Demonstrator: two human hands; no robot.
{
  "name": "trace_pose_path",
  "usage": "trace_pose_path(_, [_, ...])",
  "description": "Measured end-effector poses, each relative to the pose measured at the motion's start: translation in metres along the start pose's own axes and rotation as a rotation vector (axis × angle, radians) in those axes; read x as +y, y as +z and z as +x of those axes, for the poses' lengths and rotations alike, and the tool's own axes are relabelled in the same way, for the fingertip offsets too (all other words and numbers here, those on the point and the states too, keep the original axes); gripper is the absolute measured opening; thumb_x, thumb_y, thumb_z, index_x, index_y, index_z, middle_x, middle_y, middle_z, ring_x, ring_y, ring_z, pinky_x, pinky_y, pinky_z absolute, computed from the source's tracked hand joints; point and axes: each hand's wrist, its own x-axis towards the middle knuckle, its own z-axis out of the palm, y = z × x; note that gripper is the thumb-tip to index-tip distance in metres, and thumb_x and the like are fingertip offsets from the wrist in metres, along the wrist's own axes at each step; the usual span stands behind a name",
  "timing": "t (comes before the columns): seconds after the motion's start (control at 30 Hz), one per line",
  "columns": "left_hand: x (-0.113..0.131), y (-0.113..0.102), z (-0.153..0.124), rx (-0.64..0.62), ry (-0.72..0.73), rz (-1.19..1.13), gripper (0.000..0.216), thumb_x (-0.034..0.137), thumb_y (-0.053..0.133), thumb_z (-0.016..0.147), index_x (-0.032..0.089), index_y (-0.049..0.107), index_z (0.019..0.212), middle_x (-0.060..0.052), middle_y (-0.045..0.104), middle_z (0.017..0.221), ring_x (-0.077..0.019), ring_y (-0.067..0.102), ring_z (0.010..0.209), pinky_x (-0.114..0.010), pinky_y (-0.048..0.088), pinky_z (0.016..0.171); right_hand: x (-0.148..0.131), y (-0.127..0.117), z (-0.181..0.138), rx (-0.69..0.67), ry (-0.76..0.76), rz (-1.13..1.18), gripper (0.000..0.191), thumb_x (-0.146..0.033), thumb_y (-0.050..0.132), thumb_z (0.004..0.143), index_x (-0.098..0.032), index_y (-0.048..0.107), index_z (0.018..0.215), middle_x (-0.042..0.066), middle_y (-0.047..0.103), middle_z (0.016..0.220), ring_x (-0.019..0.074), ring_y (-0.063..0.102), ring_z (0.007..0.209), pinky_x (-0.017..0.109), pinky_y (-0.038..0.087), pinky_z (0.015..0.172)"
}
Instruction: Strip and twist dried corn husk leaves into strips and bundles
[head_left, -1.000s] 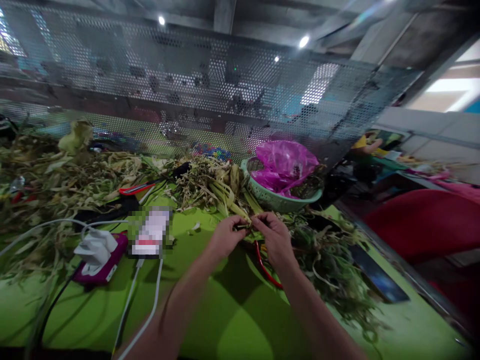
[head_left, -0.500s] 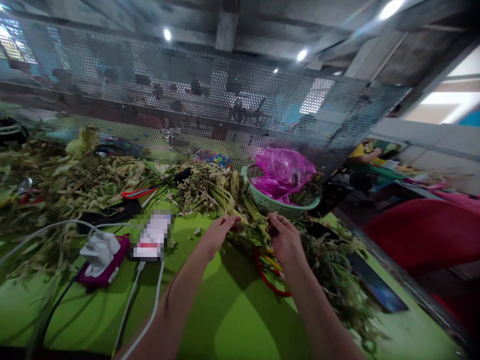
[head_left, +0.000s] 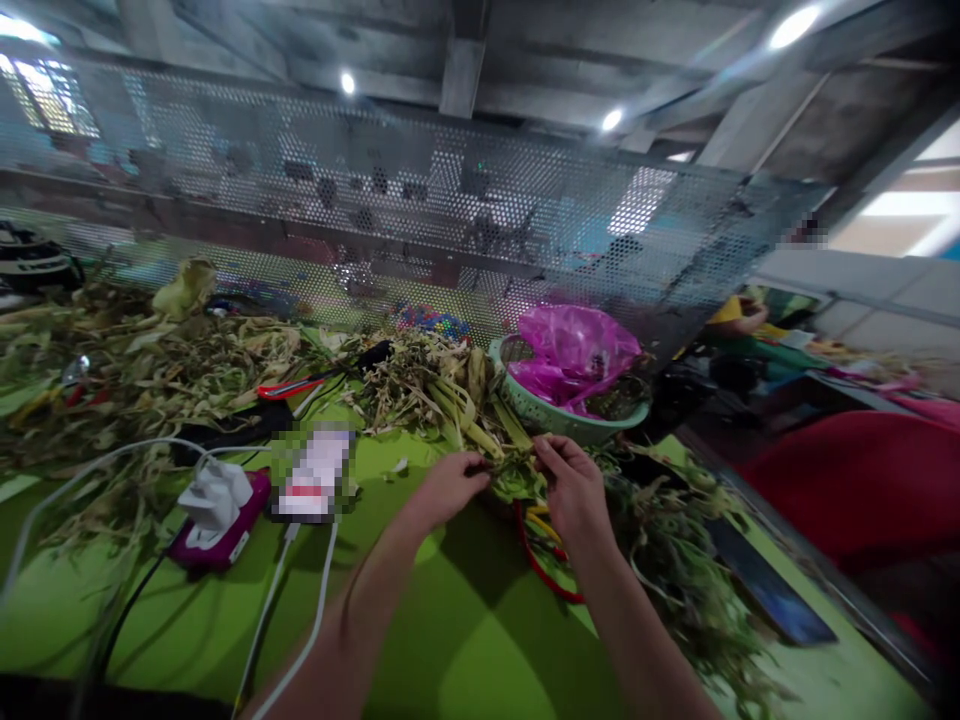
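My right hand [head_left: 576, 490] is closed, thumb and fingertips pinching a piece of leafy plant [head_left: 516, 472] over the green table [head_left: 450, 640]. To its left, the fingertips of my left hand [head_left: 448, 490] are pinched together at the other side of the same greenery; its exact hold is partly hidden. Behind the hands lies a heap of dried, yellowish stalks and leaves [head_left: 420, 385]. Under my right wrist is a red looped handle [head_left: 536, 560] with yellow parts beside it; the rest is covered by plants.
A green basket [head_left: 570, 428] with a pink plastic bag [head_left: 574, 350] stands behind. At left are a phone [head_left: 315, 480], a purple power block [head_left: 217, 545] with a white plug, cables, and withered plants [head_left: 97, 370]. A dark phone-like slab [head_left: 772, 580] and a red chair [head_left: 862, 490] are right.
My left hand has moved slightly down and right, its fingers now curled more closely at the greenery. My right hand stays near the same place. The view has shifted a little.
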Motion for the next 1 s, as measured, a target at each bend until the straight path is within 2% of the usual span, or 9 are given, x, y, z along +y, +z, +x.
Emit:
trace_pose_path(0.13, [0.010,-0.005,0.000,0.165,0.112,-0.026,0.033,0.040,0.061,0.084,0.022,0.071,0.110,-0.008,0.070,0.116,-0.0239,0.058,0.111,-0.035,0.041,0.099,0.000,-0.001,-0.002,-0.075,-0.076,-0.166,0.027,-0.041,0.082,0.064,-0.020,0.069,0.073,-0.003,0.061,0.066,0.0122,0.048,0.060,0.026,0.039,0.058])
trace_pose_path(0.27, [0.019,0.000,-0.002,0.173,0.132,-0.041,0.024,0.039,0.065,0.080,0.022,0.074,0.095,-0.008,0.073,0.101,-0.0245,0.061,0.101,-0.035,0.043,0.094,-0.002,0.004,-0.012,-0.195,-0.137,-0.312,0.021,-0.039,0.078,0.069,-0.020,0.070,0.074,0.000,0.064,0.069,0.0158,0.054,0.066,0.028,0.042,0.064])
trace_pose_path(0.43, [0.019,0.013,-0.004,0.174,0.093,-0.091,0.016,0.034,0.067,0.076,0.020,0.072,0.079,-0.006,0.071,0.083,-0.0212,0.060,0.084,-0.030,0.045,0.081,-0.009,0.010,-0.023,-0.220,-0.183,-0.390,0.014,-0.035,0.075,0.071,-0.021,0.071,0.072,0.000,0.065,0.070,0.0179,0.057,0.069,0.029,0.044,0.067])
trace_pose_path(0.53, [0.014,0.013,-0.002,0.174,0.055,-0.166,0.017,0.036,0.069,0.072,0.019,0.072,0.074,-0.004,0.069,0.077,-0.0195,0.058,0.080,-0.027,0.044,0.075,-0.021,0.003,-0.013,-0.295,-0.102,-0.353,0.025,-0.035,0.074,0.073,-0.023,0.075,0.094,0.002,0.071,0.085,0.0180,0.060,0.074,0.030,0.048,0.071])
trace_pose_path(0.63, [0.011,-0.002,0.001,0.282,-0.078,-0.341,0.022,0.038,0.074,0.066,0.018,0.070,0.072,-0.003,0.066,0.070,-0.0166,0.056,0.071,-0.025,0.043,0.066,-0.040,-0.025,0.011,-0.283,-0.056,-0.337,0.044,-0.036,0.077,0.068,-0.023,0.071,0.110,0.003,0.072,0.097,0.0151,0.060,0.070,0.029,0.049,0.069])
trace_pose_path(0.73, [0.010,-0.022,0.003,0.685,-0.192,-0.631,0.029,0.038,0.077,0.058,0.019,0.068,0.078,-0.003,0.067,0.081,-0.0163,0.059,0.076,-0.024,0.043,0.063,-0.057,-0.075,0.044,-0.112,-0.043,-0.362,0.041,-0.041,0.080,0.063,-0.018,0.073,0.096,0.004,0.071,0.086,0.0167,0.061,0.073,0.029,0.048,0.068])
trace_pose_path(0.77, [0.010,-0.025,0.003,0.718,-0.199,-0.647,0.030,0.039,0.077,0.058,0.019,0.067,0.079,-0.003,0.067,0.083,-0.0161,0.058,0.076,-0.024,0.043,0.062,-0.061,-0.095,0.056,0.002,-0.038,-0.363,0.043,-0.043,0.081,0.060,-0.017,0.072,0.092,0.004,0.071,0.082,0.0174,0.061,0.072,0.028,0.048,0.066])
trace_pose_path(0.83, [0.012,-0.026,0.001,0.712,-0.215,-0.672,0.032,0.039,0.079,0.056,0.018,0.066,0.077,-0.004,0.066,0.082,-0.0165,0.058,0.075,-0.025,0.042,0.060,-0.065,-0.133,0.081,0.213,-0.029,-0.369,0.048,-0.045,0.084,0.052,-0.017,0.069,0.087,0.004,0.068,0.076,0.0176,0.060,0.067,0.028,0.046,0.058])
trace_pose_path(1.0, [0.016,-0.004,-0.005,0.510,-0.261,-0.594,0.029,0.042,0.077,0.063,0.018,0.067,0.078,0.000,0.065,0.078,-0.0145,0.056,0.075,-0.023,0.041,0.064,-0.061,-0.192,0.139,0.420,-0.033,-0.412,0.060,-0.033,0.087,0.036,-0.021,0.058,0.087,0.003,0.064,0.078,0.0203,0.059,0.067,0.030,0.045,0.055])
